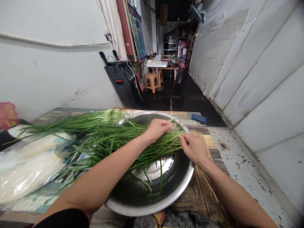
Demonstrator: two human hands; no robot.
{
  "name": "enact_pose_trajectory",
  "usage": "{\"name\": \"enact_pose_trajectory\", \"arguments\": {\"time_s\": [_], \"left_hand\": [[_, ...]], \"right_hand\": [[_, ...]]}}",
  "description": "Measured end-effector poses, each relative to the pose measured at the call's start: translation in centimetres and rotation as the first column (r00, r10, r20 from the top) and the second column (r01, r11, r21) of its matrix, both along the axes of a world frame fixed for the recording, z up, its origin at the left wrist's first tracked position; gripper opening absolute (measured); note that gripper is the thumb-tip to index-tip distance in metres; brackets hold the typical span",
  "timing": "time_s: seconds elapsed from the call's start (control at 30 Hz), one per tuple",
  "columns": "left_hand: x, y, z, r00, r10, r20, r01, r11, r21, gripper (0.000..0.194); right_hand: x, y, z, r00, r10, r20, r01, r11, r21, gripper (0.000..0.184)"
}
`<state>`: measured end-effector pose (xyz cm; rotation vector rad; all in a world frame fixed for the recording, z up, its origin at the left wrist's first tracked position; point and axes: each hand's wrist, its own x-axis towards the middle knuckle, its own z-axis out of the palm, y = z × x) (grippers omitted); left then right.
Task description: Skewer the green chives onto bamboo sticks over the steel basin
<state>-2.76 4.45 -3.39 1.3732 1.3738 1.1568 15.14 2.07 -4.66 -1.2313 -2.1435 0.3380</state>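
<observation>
A large heap of green garlic chives [123, 136] lies across a steel basin [152, 210], its leaves hanging over the left rim. My left hand [158, 129] reaches over the heap with thumb and fingers pinched together near the cut ends. Close beside it, my right hand [193, 146] is closed with its fingertips at the stalk ends, by the basin's right rim. Exactly which stalks each hand pinches is too small to tell. A few loose leaves rest low inside the basin. Thin bamboo skewers [209, 193] are spread on the table right of the basin.
Another chive bundle [110, 115] lies behind the basin. Clear plastic bags with pale contents [35, 164] sit at the left. A blue case [199, 118] is near the table's far edge. Beyond stand a black machine [123, 80], a white table [156, 64] and stools [151, 81].
</observation>
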Motion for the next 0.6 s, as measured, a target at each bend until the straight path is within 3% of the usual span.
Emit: {"name": "enact_pose_trajectory", "arguments": {"time_s": [0.6], "left_hand": [[0.17,0.02,-0.32,0.999,0.004,-0.034,-0.003,0.999,0.034,0.019]], "right_hand": [[0.00,-0.07,-0.03,1.000,-0.005,0.005,0.005,1.000,0.000,0.032]]}}
